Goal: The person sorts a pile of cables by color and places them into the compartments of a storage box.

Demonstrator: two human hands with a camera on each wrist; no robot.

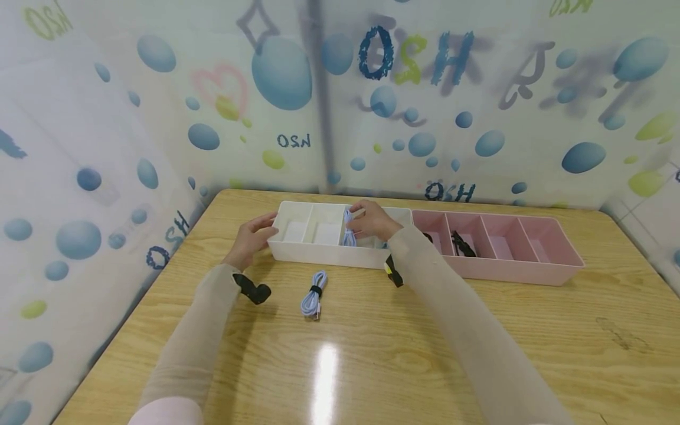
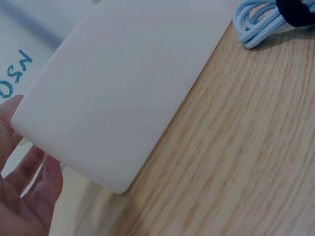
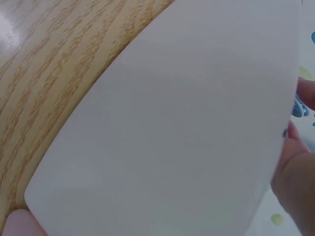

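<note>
Tabletop (image 1: 404,342), wood-grained, beneath the white tray (image 1: 319,254). Pink tray (image 1: 520,271), end to end with the white tray, on its right. White tray: open-topped, divided crosswise. Left hand (image 1: 251,237), at left end of the white tray; fingers loosely extended against the end wall, nothing clasped; best employed as a light brace against sliding. Right hand (image 1: 374,221), over the white tray; grip nearly closed, blue cable bundle (image 1: 348,235) apparently pinched between thumb and fingers. Blue cable bundle: in third compartment from left of the white tray, along the divider. Advised: seat flat, all loops below the rim, before spreading fingertips; then lift straight up, avoiding snagged loops. Second cable bundle (image 1: 312,301), in front of the white tray; black strap (image 1: 316,290) best left fastened. Black item (image 1: 462,243), right of the white tray, inside pink tray; kind uncertain.
</note>
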